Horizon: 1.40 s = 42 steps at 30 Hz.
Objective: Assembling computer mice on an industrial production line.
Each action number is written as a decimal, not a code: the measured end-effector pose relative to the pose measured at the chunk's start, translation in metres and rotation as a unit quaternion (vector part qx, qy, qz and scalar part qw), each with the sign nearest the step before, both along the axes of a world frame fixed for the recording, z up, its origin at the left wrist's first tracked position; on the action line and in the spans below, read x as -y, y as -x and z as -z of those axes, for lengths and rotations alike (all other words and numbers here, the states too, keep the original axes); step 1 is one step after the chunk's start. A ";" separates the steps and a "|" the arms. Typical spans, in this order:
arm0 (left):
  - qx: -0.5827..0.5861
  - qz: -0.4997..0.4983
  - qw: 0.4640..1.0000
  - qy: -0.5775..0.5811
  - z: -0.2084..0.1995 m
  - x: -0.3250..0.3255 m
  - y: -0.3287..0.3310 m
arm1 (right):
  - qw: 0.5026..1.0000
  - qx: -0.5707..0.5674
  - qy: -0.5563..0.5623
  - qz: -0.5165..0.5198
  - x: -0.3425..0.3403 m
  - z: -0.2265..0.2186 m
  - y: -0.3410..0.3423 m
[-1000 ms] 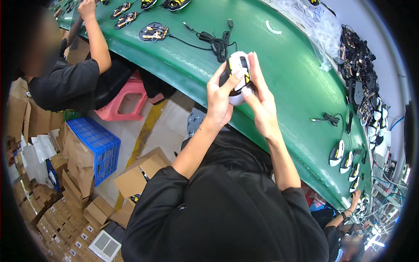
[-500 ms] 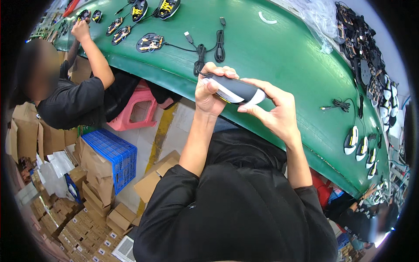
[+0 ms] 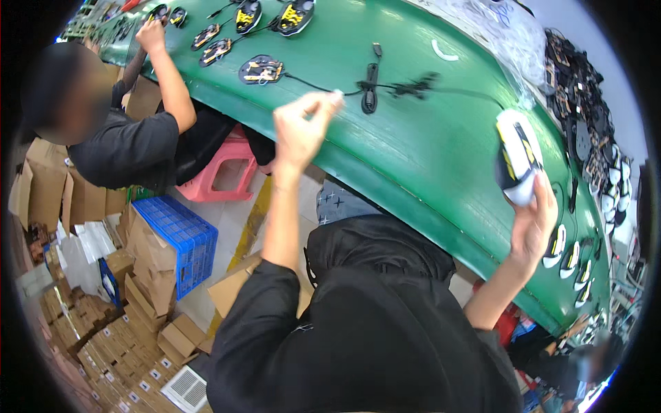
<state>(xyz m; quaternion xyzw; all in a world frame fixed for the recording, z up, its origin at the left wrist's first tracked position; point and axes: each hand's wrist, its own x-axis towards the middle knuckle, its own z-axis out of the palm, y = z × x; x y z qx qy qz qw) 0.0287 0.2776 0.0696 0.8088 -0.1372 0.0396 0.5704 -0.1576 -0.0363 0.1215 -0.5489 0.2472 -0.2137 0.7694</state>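
Observation:
My right hand [image 3: 534, 224] grips a black-and-white computer mouse [image 3: 518, 148] by its white rear end, over the right part of the green table. Some yellow shows along its side. From its front the cable stretches left to a tied, motion-blurred black bundle [image 3: 414, 86]. My left hand [image 3: 300, 131] pinches a small pale piece at its fingertips, which looks like a USB plug [image 3: 337, 95]. Close to those fingertips lie a second tied cable [image 3: 370, 89] and, farther left, an open mouse base [image 3: 261, 69] with its circuit board exposed.
More open mouse parts [image 3: 296, 16] lie at the far left of the green table [image 3: 441, 158]. Several mice [image 3: 569, 256] stand in a row at right. A white curved strip [image 3: 444, 51], plastic bags [image 3: 499, 31] and piled parts [image 3: 582, 89] line the far edge. A co-worker [image 3: 131, 138] sits at left.
My hands have parted: the left let go of the mouse and moved to the pale piece. The right carried the mouse rightward, its cable bundle trailing. The view shifted slightly.

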 end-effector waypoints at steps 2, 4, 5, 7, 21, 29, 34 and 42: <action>0.189 -0.031 0.950 -0.248 0.001 -0.043 -0.053 | 0.997 -0.048 0.002 0.066 0.035 0.028 0.034; 0.223 0.031 0.895 -0.385 0.001 -0.089 -0.110 | 0.988 -0.110 -0.007 0.110 0.051 0.050 0.057; 0.159 0.075 0.908 -0.381 0.000 -0.104 -0.132 | 0.984 -0.130 -0.017 0.123 0.056 0.062 0.066; 0.066 0.191 0.905 -0.374 0.000 -0.127 -0.172 | 0.958 -0.214 0.097 0.163 0.059 0.082 0.086; -0.190 0.259 0.870 -0.373 -0.035 -0.089 -0.179 | 0.690 -0.084 0.717 -0.053 0.010 0.095 -0.246; -0.302 0.175 0.873 0.342 -0.008 -0.026 -0.032 | 0.618 -0.094 0.771 -0.120 0.021 0.063 -0.241; -0.274 0.147 0.803 0.508 0.008 0.012 0.033 | 0.927 -0.028 0.326 -0.182 -0.053 0.003 -0.136; -0.270 0.074 0.833 0.477 0.014 0.046 0.052 | 0.980 -0.113 0.064 -0.152 -0.119 0.026 -0.077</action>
